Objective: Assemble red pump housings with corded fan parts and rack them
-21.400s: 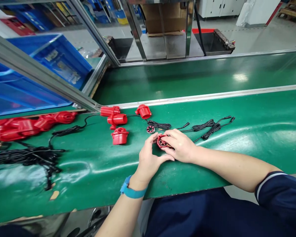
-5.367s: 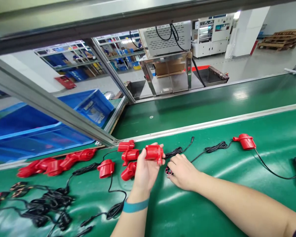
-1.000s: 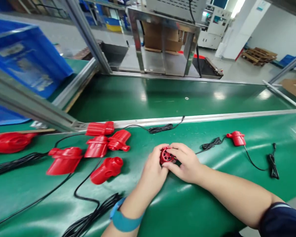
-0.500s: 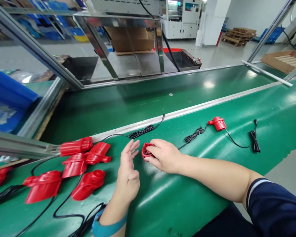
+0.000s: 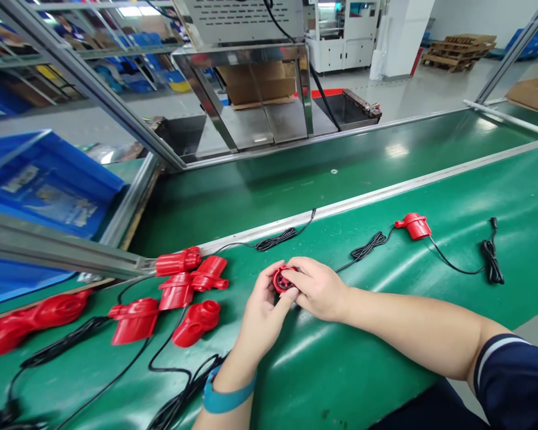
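A small round red plastic part point(image 5: 283, 279) with a dark slotted inside faces up between both hands, above the green mat. My left hand point(image 5: 265, 310) curls round its left side, thumb at the near edge. My right hand point(image 5: 320, 289) pinches it from the right, fingers over its rim. The underside of the part is hidden by the fingers. To the left of my hands lie several red plastic housings point(image 5: 196, 322) with black cables. Beyond my right hand, another red housing point(image 5: 416, 226) lies on its cable.
Bundled black cables point(image 5: 186, 391) lie near my left forearm. A blue bin point(image 5: 49, 179) stands at the left behind a metal frame bar point(image 5: 63, 242). A pale strip point(image 5: 363, 197) crosses the green table point(image 5: 430, 263). Another coiled cable point(image 5: 492, 261) lies at the right.
My left hand has moved from beside the red part to close around it. My right hand still grips the part. The view has shifted left, showing more of the blue bin.
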`<state>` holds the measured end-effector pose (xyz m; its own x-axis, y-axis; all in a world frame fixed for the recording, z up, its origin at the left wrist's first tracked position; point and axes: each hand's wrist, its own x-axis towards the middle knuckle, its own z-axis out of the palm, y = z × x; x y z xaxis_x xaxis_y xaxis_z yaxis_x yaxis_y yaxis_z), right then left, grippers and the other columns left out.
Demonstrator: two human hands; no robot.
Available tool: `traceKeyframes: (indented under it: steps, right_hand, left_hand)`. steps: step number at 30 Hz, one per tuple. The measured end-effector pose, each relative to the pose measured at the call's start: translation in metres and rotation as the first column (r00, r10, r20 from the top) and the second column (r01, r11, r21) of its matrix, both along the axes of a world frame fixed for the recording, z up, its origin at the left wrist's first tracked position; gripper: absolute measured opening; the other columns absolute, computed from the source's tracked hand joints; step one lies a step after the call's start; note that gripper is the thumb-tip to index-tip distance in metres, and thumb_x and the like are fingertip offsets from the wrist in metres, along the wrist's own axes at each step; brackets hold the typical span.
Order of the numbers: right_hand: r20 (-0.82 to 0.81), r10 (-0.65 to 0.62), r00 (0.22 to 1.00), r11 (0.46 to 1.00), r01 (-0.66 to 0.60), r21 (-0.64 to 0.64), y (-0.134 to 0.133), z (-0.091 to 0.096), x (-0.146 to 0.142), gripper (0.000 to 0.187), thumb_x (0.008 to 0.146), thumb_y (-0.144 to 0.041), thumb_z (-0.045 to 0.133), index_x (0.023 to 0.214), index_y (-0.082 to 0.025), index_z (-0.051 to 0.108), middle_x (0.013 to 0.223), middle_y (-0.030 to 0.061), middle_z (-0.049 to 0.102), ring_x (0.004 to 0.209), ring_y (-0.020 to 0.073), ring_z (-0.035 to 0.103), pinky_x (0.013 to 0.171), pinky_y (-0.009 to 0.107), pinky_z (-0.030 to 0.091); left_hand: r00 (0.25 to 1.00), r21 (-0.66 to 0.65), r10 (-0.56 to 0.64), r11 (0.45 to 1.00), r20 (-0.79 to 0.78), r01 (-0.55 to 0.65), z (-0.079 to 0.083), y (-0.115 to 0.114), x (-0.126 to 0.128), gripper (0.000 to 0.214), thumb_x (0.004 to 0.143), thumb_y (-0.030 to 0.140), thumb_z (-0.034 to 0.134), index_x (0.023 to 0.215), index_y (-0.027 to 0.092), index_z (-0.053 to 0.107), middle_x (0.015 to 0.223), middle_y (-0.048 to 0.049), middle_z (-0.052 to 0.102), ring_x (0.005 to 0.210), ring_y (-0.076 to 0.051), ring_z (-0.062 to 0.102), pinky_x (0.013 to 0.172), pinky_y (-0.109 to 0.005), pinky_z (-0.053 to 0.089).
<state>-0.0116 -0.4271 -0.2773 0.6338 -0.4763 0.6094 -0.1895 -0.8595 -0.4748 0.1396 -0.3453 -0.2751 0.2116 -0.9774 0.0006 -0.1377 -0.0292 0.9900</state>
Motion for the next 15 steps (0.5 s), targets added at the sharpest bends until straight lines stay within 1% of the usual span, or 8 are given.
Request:
traceKeyframes:
  steps: [3,8,12,15]
  right_hand:
    - [0.003,0.017,1.0,1.0,-0.017,0.002,0.001,0.002,-0.001,0.019,0.096,-0.019,0.056,0.112,-0.014,0.065,0.109,0.0149,0.063,0.096,0.0238,0.06,0.086,0.038,0.06]
    - [-0.007,0.083,0.997,0.996,-0.083,-0.031,0.001,0.012,-0.001,0.021,0.099,-0.018,0.05,0.112,-0.013,0.066,0.107,0.0144,0.061,0.094,0.0229,0.058,0.084,0.035,0.059]
    - [-0.032,0.077,0.997,0.994,-0.079,-0.074,0.0,0.015,-0.001,0.021,0.101,-0.02,0.049,0.111,-0.013,0.067,0.104,0.0131,0.062,0.092,0.0229,0.057,0.083,0.035,0.058]
    - [-0.063,0.065,0.996,0.991,-0.072,-0.109,-0.001,0.015,-0.002,0.021,0.102,-0.021,0.049,0.112,-0.014,0.067,0.111,0.0137,0.063,0.097,0.0232,0.058,0.086,0.036,0.058]
  left_hand:
    - [1.0,-0.016,0.014,1.0,-0.01,-0.014,0.002,0.0,0.0,0.059,0.088,0.048,0.074,0.135,0.021,0.052,0.14,-0.0142,0.057,0.131,-0.028,0.058,0.114,-0.046,0.047]
    - [0.999,-0.057,0.032,0.998,-0.005,-0.032,0.001,0.001,0.004,0.056,0.086,0.044,0.077,0.132,0.021,0.055,0.137,-0.0119,0.059,0.129,-0.026,0.059,0.113,-0.042,0.048]
    - [1.0,-0.069,0.014,0.998,-0.021,-0.016,0.004,0.001,0.007,0.054,0.085,0.041,0.079,0.131,0.022,0.057,0.135,-0.0104,0.061,0.126,-0.024,0.061,0.111,-0.039,0.049]
    - [1.0,-0.058,0.012,0.998,-0.011,-0.013,0.005,0.001,0.009,0.055,0.084,0.041,0.08,0.13,0.021,0.058,0.133,-0.0106,0.063,0.125,-0.025,0.062,0.11,-0.039,0.05]
